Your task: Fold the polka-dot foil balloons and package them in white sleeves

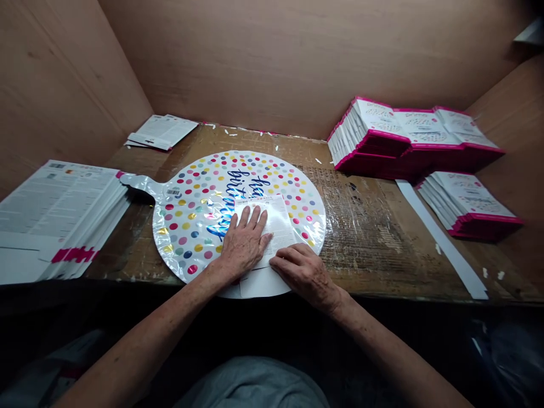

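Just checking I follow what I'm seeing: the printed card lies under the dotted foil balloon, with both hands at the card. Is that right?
Not quite: the head view shows the printed card lying on top of the dotted foil balloon. Both hands, left and right, are indeed at the card.

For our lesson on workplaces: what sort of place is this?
Probably a packing bench: a balloon lies on a worn work surface, with stacked printed sleeves right and more cards left.
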Tool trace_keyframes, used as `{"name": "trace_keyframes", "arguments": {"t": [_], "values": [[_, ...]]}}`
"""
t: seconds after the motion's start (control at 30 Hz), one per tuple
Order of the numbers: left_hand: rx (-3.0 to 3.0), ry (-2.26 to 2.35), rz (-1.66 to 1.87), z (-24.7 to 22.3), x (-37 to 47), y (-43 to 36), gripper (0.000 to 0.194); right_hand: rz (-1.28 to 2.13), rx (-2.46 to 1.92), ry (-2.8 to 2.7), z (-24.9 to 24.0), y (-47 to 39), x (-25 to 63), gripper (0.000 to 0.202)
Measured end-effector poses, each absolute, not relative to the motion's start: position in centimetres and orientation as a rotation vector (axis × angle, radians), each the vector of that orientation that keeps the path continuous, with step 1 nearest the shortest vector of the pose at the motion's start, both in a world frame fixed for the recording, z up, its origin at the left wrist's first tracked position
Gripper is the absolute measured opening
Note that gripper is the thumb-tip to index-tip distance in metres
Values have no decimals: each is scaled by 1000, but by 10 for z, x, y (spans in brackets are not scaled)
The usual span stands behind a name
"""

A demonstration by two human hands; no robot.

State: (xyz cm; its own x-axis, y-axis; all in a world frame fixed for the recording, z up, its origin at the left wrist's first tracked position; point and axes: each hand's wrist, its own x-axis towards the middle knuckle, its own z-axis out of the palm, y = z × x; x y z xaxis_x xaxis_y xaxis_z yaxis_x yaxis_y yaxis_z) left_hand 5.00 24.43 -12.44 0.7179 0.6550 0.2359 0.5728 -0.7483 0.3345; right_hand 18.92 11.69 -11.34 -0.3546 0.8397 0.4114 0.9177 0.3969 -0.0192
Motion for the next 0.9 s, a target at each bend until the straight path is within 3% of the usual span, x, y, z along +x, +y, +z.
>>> {"name": "trace_keyframes", "arguments": {"t": [0.37, 0.57, 0.67, 0.8, 0.9], "values": [[2956, 993, 519, -130, 45, 248, 55, -492, -1606, -2499, -110, 143, 169, 22], [3045, 921, 758, -159, 47, 264, 56, -404, -1689, -2653, -112, 120, 186, 40], [3014, 932, 677, -144, 53, 257, 54, -291, -1584, -2524, -107, 72, 207, 40], [2937, 844, 569, -128, 62, 252, 54, -449, -1576, -2095, -113, 40, 217, 44], [2853, 789, 630, -125, 58, 248, 55, -520, -1484, -2115, -124, 50, 202, 45]]}}
